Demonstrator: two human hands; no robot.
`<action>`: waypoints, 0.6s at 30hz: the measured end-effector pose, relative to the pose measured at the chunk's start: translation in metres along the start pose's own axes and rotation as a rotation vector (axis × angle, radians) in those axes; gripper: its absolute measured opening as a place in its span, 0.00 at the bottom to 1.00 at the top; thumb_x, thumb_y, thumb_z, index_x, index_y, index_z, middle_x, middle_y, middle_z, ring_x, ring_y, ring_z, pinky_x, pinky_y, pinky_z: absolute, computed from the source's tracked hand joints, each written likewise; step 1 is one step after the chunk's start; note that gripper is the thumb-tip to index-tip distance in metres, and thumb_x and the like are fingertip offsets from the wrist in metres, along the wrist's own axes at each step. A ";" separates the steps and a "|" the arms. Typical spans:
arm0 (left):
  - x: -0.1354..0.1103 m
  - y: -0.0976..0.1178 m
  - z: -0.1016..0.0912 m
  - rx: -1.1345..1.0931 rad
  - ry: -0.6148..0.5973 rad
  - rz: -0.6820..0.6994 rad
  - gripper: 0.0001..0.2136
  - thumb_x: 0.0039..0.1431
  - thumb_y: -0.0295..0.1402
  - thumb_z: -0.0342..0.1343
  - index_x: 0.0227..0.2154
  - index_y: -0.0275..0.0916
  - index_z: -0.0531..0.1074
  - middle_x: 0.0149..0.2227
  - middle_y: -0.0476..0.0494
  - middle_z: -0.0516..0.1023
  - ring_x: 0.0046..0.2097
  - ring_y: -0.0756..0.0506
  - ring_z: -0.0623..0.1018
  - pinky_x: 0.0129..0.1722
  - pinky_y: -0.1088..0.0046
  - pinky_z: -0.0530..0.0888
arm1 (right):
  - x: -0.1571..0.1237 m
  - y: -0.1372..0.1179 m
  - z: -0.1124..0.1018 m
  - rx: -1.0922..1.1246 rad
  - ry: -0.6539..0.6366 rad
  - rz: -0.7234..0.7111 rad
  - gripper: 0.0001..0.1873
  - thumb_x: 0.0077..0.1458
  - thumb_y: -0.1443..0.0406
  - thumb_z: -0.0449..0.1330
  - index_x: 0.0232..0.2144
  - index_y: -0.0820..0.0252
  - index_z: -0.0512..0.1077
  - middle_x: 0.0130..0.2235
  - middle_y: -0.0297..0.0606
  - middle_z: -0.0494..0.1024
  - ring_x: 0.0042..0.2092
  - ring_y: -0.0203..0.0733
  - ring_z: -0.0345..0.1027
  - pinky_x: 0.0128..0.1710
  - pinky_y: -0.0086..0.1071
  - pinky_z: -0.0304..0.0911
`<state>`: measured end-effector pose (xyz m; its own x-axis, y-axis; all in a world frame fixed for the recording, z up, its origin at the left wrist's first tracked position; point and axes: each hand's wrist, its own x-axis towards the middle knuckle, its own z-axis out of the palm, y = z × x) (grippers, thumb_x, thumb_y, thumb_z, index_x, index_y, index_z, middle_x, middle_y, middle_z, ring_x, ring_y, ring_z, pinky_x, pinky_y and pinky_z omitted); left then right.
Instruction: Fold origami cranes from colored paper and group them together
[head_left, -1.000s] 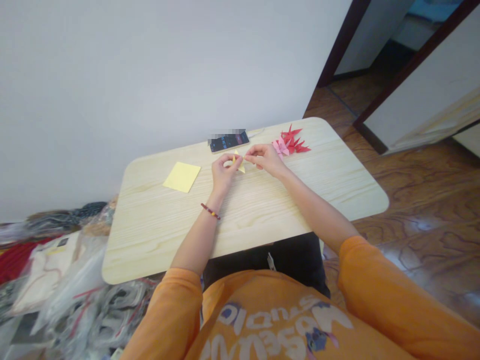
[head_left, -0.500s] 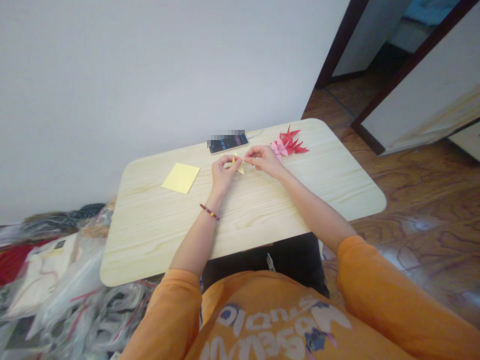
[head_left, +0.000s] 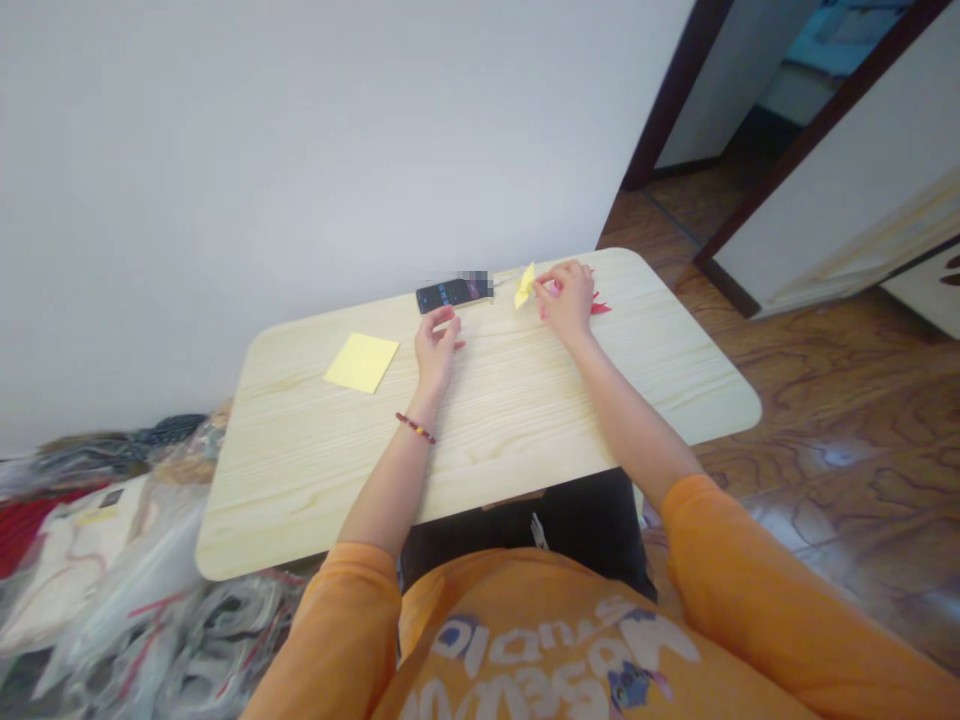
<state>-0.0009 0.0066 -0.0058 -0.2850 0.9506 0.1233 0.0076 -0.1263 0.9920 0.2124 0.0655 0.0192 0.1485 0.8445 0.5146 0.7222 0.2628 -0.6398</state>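
Observation:
Between the thumb and fingers of my right hand [head_left: 568,298] is a yellow folded-paper flower [head_left: 526,286], held near the back of the table. Just behind and under that hand lie red folded-paper flowers [head_left: 600,306] and a pink one [head_left: 555,287], mostly hidden by it. My left hand [head_left: 436,343] rests above the table's middle with fingers loosely curled and apart, holding nothing. Left of it, a flat stack of square yellow paper [head_left: 362,362] lies on the tabletop.
A phone [head_left: 452,292] lies at the back of the pale wooden table [head_left: 510,420], against the wall, with a cable at its right end. Plastic-wrapped bundles [head_left: 150,610] crowd the floor at left. A doorway [head_left: 720,150] stands at the right.
The yellow paper flower has left my left hand and moved right in my right hand, towards the red and pink flowers. My left fingers have opened.

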 end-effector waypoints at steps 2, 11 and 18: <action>0.000 -0.001 0.000 0.020 0.002 -0.010 0.15 0.51 0.37 0.58 0.42 0.41 0.70 0.44 0.41 0.74 0.37 0.49 0.76 0.28 0.77 0.75 | -0.003 0.001 0.004 -0.063 -0.029 0.027 0.06 0.53 0.65 0.59 0.27 0.61 0.73 0.40 0.47 0.70 0.50 0.54 0.59 0.53 0.53 0.53; -0.002 0.002 0.000 0.081 0.004 -0.028 0.15 0.49 0.32 0.57 0.43 0.41 0.70 0.43 0.41 0.75 0.35 0.50 0.75 0.27 0.78 0.73 | -0.009 0.004 0.011 -0.139 0.008 -0.031 0.10 0.53 0.62 0.58 0.26 0.62 0.73 0.43 0.49 0.69 0.51 0.56 0.56 0.51 0.55 0.53; 0.008 0.020 -0.024 0.465 0.029 0.177 0.08 0.51 0.27 0.53 0.34 0.38 0.74 0.38 0.43 0.76 0.37 0.47 0.75 0.35 0.72 0.72 | -0.023 -0.034 0.014 -0.042 -0.129 -0.194 0.05 0.53 0.66 0.58 0.29 0.60 0.73 0.42 0.45 0.70 0.49 0.53 0.59 0.50 0.48 0.54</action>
<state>-0.0261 0.0052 0.0140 -0.2667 0.9170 0.2966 0.4833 -0.1390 0.8644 0.1755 0.0439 0.0212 -0.0809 0.8335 0.5466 0.7565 0.4084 -0.5108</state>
